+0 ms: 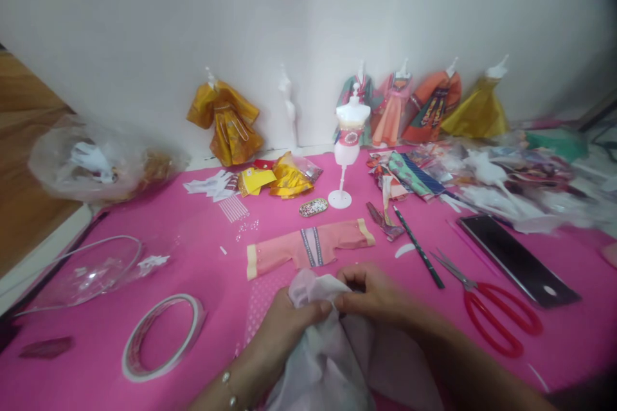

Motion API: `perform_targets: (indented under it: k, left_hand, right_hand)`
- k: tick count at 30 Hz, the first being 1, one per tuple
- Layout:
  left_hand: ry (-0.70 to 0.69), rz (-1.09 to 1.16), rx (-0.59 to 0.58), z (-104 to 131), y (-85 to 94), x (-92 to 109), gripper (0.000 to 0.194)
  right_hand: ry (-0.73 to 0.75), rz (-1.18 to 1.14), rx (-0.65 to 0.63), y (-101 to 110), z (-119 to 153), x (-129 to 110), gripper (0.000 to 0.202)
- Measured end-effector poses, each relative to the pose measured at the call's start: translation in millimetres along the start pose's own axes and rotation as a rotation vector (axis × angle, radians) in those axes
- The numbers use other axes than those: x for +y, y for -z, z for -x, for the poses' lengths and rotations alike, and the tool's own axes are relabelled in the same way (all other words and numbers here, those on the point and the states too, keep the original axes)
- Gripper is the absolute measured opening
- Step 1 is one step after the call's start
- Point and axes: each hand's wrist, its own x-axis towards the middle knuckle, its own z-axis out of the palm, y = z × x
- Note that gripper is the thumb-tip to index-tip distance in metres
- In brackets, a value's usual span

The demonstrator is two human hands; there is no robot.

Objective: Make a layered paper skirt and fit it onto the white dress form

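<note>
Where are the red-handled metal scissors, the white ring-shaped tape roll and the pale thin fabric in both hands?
Scissors [469, 284]: head view, at the metal pivot.
Tape roll [137, 336]: head view, left side of the ring.
Fabric [324, 348]: head view, on its loose folds.

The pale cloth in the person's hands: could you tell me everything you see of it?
The pale cloth looks thin and soft, whitish with a pink tint, and creased into folds. The left hand and right hand pinch its bunched upper part; the rest drapes below, running past the picture's bottom edge. A salmon garment lies just beyond it.
</note>
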Motion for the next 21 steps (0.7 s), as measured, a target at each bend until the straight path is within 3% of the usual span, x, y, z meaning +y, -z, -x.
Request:
perform_targets:
  k: [12,21]
  left_hand:
    - [0.024,-0.002,0.037,-1.2,1.4,-2.5,0.032]
    - [0.014,0.004,0.026,-1.5,0.3,-0.3,0.029]
  right_hand:
    - [0.025,0.003,0.003,-1.0,-1.3,2.3,0.021]
    - [0.032,-0.007,-0.028,1.3,-1.2,4.5,0.017]
